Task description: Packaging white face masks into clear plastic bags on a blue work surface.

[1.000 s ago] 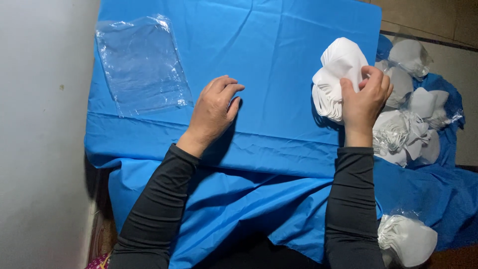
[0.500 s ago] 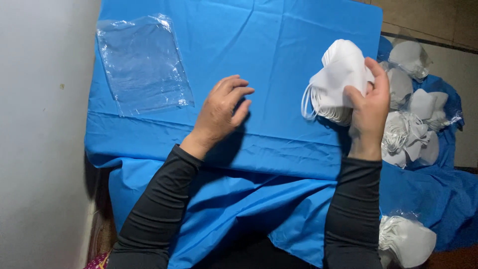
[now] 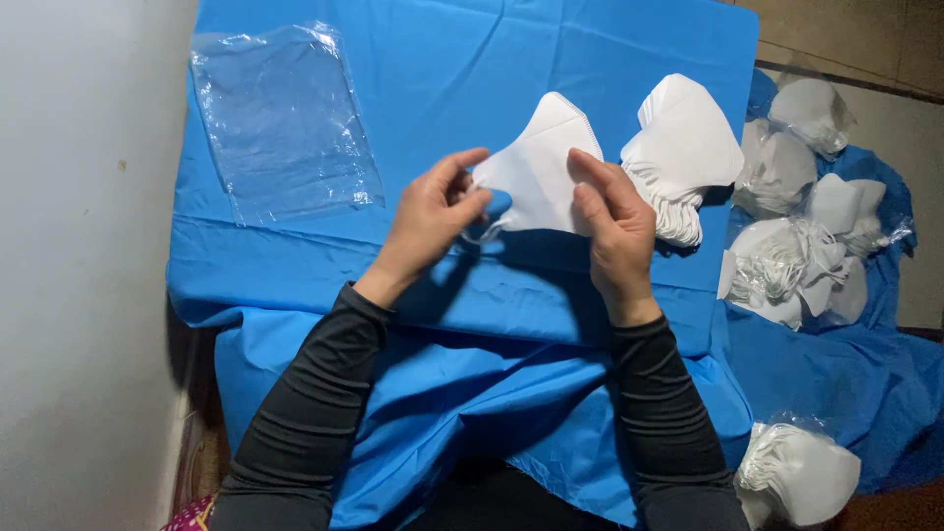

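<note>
A single white folded face mask (image 3: 539,169) is held up over the blue cloth (image 3: 472,79) between both hands. My left hand (image 3: 431,218) pinches its left edge. Its right edge is gripped by my right hand (image 3: 612,228). Just to the right of the mask lies a stack of white masks (image 3: 682,155) on the cloth, untouched. A pile of flat clear plastic bags (image 3: 280,123) lies at the cloth's far left.
More white masks, some in clear bags (image 3: 811,211), are heaped on blue cloth at the right. One bagged bundle of masks (image 3: 798,474) sits at the lower right. A pale wall (image 3: 84,265) runs along the left side.
My right hand lifted the stack, set it down at the right and came away with one mask. My left hand rose off the cloth and took the mask's left edge.
</note>
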